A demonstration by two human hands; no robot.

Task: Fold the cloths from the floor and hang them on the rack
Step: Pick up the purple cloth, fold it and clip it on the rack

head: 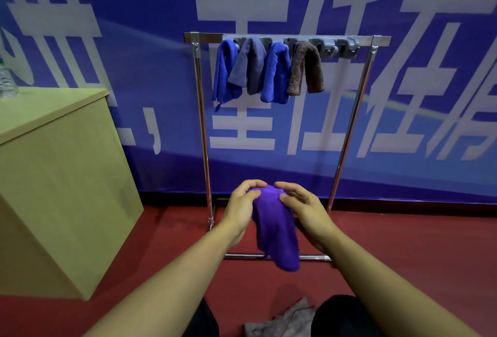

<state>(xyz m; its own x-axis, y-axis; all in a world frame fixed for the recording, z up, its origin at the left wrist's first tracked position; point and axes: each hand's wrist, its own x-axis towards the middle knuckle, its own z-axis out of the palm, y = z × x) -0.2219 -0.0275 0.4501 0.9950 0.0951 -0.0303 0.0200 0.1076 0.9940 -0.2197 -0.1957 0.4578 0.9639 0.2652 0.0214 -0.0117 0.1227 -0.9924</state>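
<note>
A purple cloth (274,231) hangs folded between my two hands in front of the metal rack (287,38). My left hand (240,207) grips its upper left part and my right hand (304,209) pinches its upper right part. On the rack's top bar hang several folded cloths: a blue one (224,73), a grey-blue one (247,66), another blue one (275,73) and a brown one (305,67). A crumpled grey cloth (282,320) lies on the red floor between my knees.
A light wooden cabinet (53,175) stands to the left, with a plastic bottle (6,81) on top. A blue banner with white characters covers the wall behind the rack. The rack's base bar (242,256) lies on the floor under the purple cloth.
</note>
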